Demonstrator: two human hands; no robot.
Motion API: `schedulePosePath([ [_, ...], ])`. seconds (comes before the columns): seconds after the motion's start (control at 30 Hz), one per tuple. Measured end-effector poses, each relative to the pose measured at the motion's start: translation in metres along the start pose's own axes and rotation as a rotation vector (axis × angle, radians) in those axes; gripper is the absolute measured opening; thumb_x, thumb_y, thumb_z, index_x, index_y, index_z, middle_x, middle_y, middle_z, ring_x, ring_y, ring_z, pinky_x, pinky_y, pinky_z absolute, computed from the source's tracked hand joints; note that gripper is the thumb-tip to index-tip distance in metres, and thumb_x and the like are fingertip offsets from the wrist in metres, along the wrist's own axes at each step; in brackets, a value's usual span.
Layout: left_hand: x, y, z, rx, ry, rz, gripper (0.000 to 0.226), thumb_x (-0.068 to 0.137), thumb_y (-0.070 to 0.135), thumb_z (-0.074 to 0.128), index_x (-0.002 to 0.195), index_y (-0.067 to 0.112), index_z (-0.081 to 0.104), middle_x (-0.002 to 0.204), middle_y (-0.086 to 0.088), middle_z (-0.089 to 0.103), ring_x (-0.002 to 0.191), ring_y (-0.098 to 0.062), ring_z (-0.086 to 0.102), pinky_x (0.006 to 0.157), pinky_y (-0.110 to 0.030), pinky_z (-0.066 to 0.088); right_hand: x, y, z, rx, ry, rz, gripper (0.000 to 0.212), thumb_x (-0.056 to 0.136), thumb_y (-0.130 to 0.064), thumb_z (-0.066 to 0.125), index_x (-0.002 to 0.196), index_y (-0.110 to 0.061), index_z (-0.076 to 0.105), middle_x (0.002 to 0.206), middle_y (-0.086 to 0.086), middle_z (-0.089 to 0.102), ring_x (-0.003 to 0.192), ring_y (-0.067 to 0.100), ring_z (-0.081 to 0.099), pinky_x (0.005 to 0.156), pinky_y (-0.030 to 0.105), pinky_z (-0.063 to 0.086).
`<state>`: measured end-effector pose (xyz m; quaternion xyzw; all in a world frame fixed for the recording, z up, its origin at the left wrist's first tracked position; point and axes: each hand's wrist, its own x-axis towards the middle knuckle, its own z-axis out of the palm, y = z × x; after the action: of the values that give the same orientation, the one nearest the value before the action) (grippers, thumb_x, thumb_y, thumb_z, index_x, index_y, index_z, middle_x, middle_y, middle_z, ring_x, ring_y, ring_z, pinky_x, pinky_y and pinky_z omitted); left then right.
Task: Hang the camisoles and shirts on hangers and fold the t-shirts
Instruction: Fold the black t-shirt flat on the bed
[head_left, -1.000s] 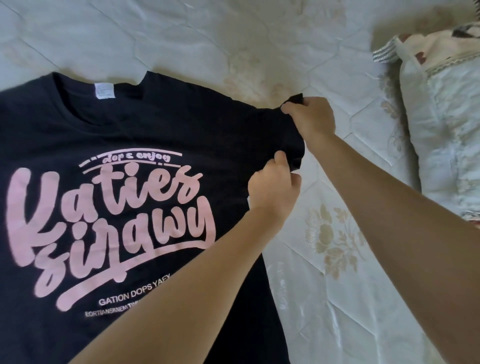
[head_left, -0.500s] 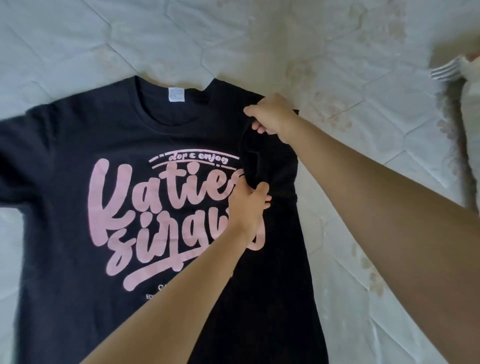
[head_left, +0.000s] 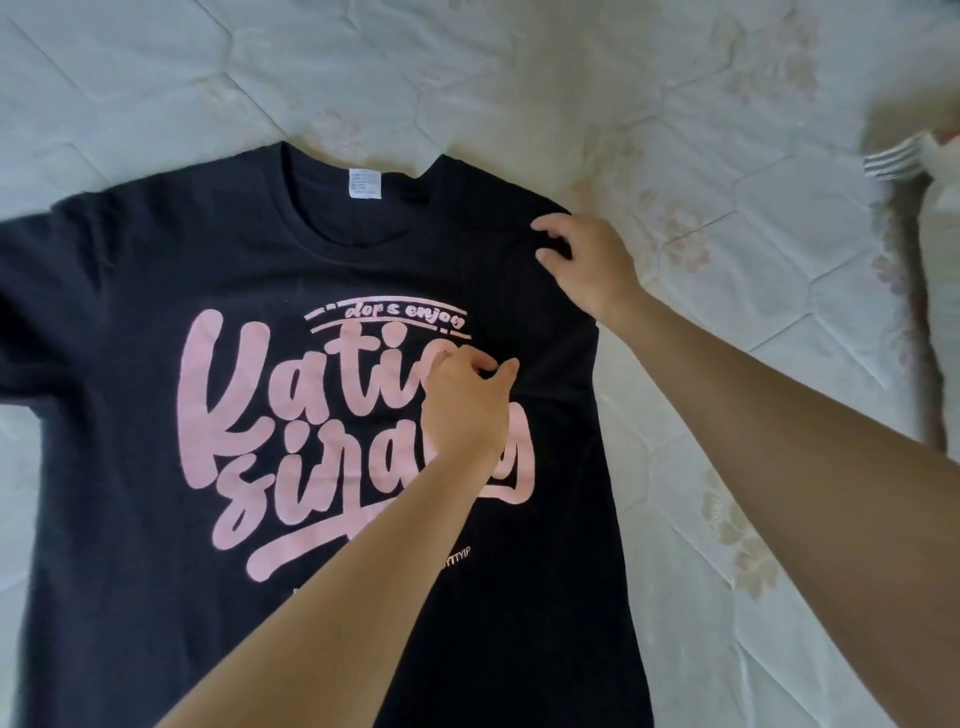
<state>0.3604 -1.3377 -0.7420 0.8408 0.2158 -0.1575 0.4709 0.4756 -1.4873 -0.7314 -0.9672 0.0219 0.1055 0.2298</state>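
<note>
your t-shirt (head_left: 156, 364) lies flat on the bed (head_left: 727, 130), sleeve folded in; your right hand (head_left: 587, 265) rests spread on its shoulder, your left hand (head_left: 467, 400) pinches the chest fabric.

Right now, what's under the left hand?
The left hand lies on the black t-shirt, over the pink lettering and the folded-in sleeve edge. The letters beneath it are covered; whether it pinches cloth cannot be told.
</note>
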Motion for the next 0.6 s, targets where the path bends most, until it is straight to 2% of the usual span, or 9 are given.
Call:
schedulePosePath([
  [0.1,0.002,0.001,-0.001,0.021,-0.005,0.002,0.028,0.089,0.042,0.065,0.107,0.020,0.065,0.110,0.006,0.059,0.068,-0.001,0.050,0.052,-0.018,0.035,0.004,-0.013,0.010,-0.116,-0.010,-0.075,0.048,0.098,-0.027,0.057,0.144,-0.027,0.046,0.123,0.007,0.054,0.121,0.024,0.046,0.094,0.032,0.042],
  [0.17,0.001,0.004,-0.004,0.060,-0.017,0.004,0.034,0.088,0.046,0.066,0.109,0.020,0.062,0.110,0.007,0.055,0.067,-0.002,0.050,0.053,-0.021,0.036,0.007,-0.025,0.016,-0.141,-0.022,-0.117,0.045,0.097,-0.030,0.057,0.141,-0.027,0.050,0.119,0.008,0.053,0.116,0.025,0.048,0.090,0.036,0.047],
  [0.3,0.002,0.008,-0.005,0.238,-0.101,0.005,0.035,0.086,0.055,0.064,0.083,0.020,0.059,0.106,0.005,0.048,0.066,-0.014,0.054,0.053,-0.026,0.034,0.012,-0.049,0.025,-0.141,-0.031,-0.142,0.040,0.092,-0.045,0.062,0.123,-0.021,0.057,0.105,0.000,0.053,0.097,0.019,0.056,0.075,0.034,0.049],
  [0.4,0.006,0.009,-0.003,0.325,-0.139,-0.025,0.046,0.085,0.058,0.062,0.072,0.016,0.051,0.081,0.001,0.051,0.055,-0.013,0.044,0.048,-0.026,0.026,0.012,-0.064,0.027,-0.260,0.105,-0.015,0.050,0.088,-0.059,0.060,0.104,-0.012,0.056,0.088,0.000,0.059,0.078,0.021,0.058,0.063,0.032,0.040],
  [0.47,0.008,0.011,-0.004,0.410,-0.158,-0.022,0.050,0.086,0.059,0.061,0.072,0.014,0.046,0.064,0.002,0.046,0.051,-0.012,0.040,0.047,-0.026,0.024,0.009,-0.070,0.030,-0.353,0.049,0.031,0.046,0.089,-0.055,0.058,0.079,-0.011,0.052,0.073,0.000,0.055,0.072,0.023,0.056,0.057,0.029,0.036],
  [0.53,0.010,0.014,-0.008,0.482,-0.203,-0.005,0.047,0.088,0.056,0.061,0.074,0.015,0.043,0.064,0.003,0.045,0.053,-0.011,0.040,0.048,-0.025,0.026,0.005,-0.072,0.034,-0.367,-0.040,0.040,0.044,0.092,-0.044,0.056,0.063,-0.014,0.042,0.062,-0.003,0.046,0.066,0.021,0.053,0.050,0.027,0.030],
  [0.6,0.013,0.016,-0.012,0.508,-0.229,0.017,0.041,0.089,0.053,0.061,0.083,0.015,0.048,0.072,0.002,0.044,0.058,-0.012,0.043,0.050,-0.025,0.029,0.004,-0.072,0.036,-0.329,-0.082,0.044,0.041,0.094,-0.033,0.053,0.060,-0.014,0.041,0.059,-0.002,0.044,0.060,0.021,0.050,0.048,0.027,0.030],
])
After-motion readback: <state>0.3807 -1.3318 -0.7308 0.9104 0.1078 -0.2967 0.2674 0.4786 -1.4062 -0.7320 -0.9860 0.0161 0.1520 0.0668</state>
